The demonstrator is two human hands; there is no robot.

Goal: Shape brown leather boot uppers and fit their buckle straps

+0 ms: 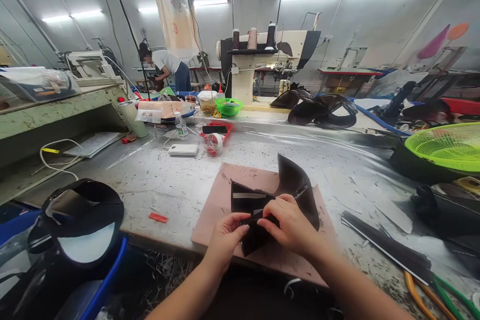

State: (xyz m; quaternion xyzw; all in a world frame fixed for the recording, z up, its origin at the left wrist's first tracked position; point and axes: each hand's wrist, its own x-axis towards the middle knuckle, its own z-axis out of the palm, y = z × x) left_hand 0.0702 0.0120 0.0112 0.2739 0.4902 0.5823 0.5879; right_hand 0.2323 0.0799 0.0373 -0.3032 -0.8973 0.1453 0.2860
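A dark, glossy leather-like piece [296,175] with a curved raised part rests on a pink board [213,210] in front of me. A pale strip [249,195] shows along its upper left part. My left hand [228,232] pinches the near left edge of the piece between thumb and fingers. Close beside it, my right hand [287,222] is closed on the same piece, its fingertips bent over the edge. What lies right under the fingertips is partly hidden.
Scissors [416,285] with orange and green handles and a dark strip [386,240] lie at right. A red tag [158,217] sits left of the board. Behind are a power bank [183,150], a bottle [181,126] and a sewing machine [243,75]. A blue tub [108,280] stands lower left.
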